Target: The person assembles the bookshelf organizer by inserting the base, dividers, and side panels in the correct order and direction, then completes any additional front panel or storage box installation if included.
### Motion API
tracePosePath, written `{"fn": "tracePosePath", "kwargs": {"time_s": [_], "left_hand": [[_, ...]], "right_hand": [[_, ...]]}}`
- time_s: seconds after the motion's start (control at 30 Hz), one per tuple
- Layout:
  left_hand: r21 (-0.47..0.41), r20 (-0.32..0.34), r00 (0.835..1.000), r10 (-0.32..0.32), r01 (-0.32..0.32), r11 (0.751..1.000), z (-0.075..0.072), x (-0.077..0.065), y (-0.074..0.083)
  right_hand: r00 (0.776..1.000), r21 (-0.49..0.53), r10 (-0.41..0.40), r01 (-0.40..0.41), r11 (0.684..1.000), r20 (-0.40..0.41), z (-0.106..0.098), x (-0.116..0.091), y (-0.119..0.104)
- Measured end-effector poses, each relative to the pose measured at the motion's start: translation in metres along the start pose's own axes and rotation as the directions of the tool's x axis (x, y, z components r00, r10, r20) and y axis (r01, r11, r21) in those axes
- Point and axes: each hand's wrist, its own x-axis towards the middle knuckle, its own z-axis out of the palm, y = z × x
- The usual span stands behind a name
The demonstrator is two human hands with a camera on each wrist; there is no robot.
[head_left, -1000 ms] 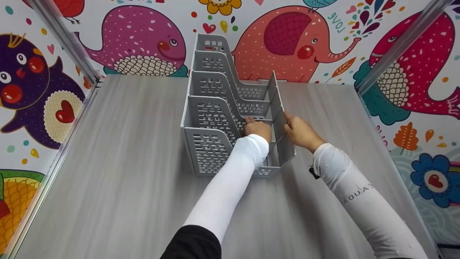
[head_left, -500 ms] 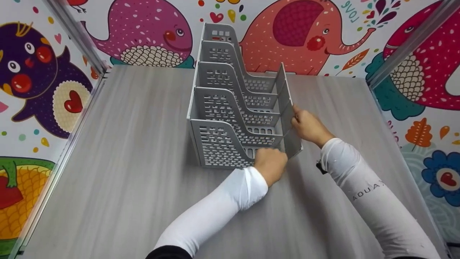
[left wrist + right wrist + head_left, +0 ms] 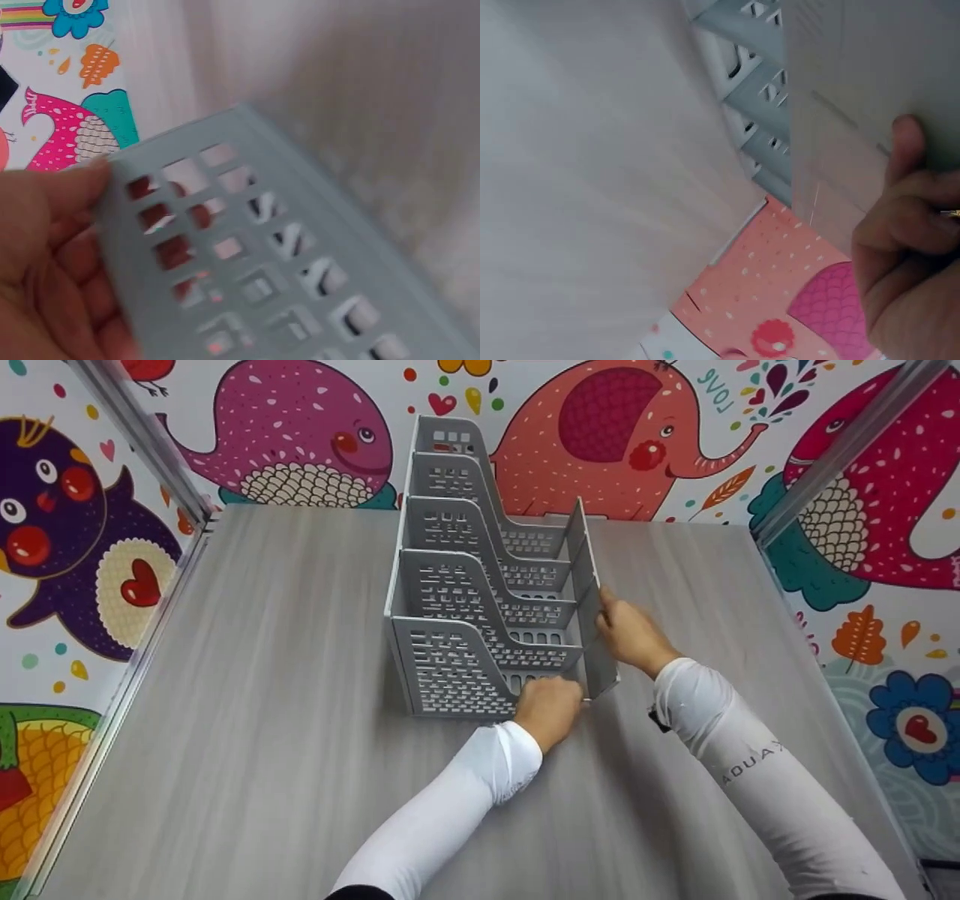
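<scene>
A grey plastic file rack (image 3: 450, 675) stands upright on the table, with several slots between perforated dividers. My left hand (image 3: 551, 711) grips the low front end of the nearest perforated panel. In the left wrist view, that panel (image 3: 281, 225) passes between the thumb and the curled fingers (image 3: 94, 292). On the rack's right side, my right hand (image 3: 636, 634) holds the upper edge of the flat side panel (image 3: 598, 660). Seen from the right wrist, the fingers (image 3: 889, 232) are bent and one digit lies along the panel's smooth outer face.
The grey wood-grain table (image 3: 285, 675) extends around the rack. Behind it rises a wall printed with cartoon animals, including an orange elephant (image 3: 600, 472). Metal posts (image 3: 840, 454) stand at the table's back corners, and a metal rail (image 3: 124, 690) runs along its left edge.
My left hand has come out of a middle slot, moved toward me and taken the nearest panel's front end. My right hand has stayed on the side panel. The head view has shifted slightly.
</scene>
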Motion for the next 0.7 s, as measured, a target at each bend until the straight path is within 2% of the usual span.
{"fn": "tracePosePath", "kwargs": {"time_s": [0.07,0.2,0.37,0.5,0.6,0.7], "left_hand": [[-0.028,-0.006,1.000,-0.004,0.004,1.000,0.004,-0.002,-0.002],[-0.050,0.008,1.000,0.028,-0.027,0.998,0.011,-0.004,-0.006],[-0.043,-0.017,0.999,0.032,-0.033,0.999,0.011,0.001,-0.010],[-0.007,-0.014,0.999,0.037,-0.037,0.999,0.013,0.001,-0.008],[0.020,-0.016,0.999,0.046,-0.046,0.999,0.016,0.000,-0.006],[0.036,-0.038,0.998,0.056,-0.055,0.998,0.018,-0.001,-0.005]], "right_hand": [[1.000,0.004,0.009,-0.009,1.000,0.002,0.001,0.000,-0.002],[0.999,0.007,0.034,-0.035,0.999,0.027,0.003,0.002,-0.004],[0.993,-0.025,0.064,-0.061,0.998,0.095,-0.006,0.013,-0.013],[0.982,-0.042,0.116,-0.111,0.993,0.148,-0.013,0.025,-0.014],[0.984,-0.008,0.123,-0.123,0.992,0.132,-0.014,0.034,-0.012],[0.991,0.036,0.102,-0.105,0.994,0.081,-0.011,0.042,-0.010]]}}
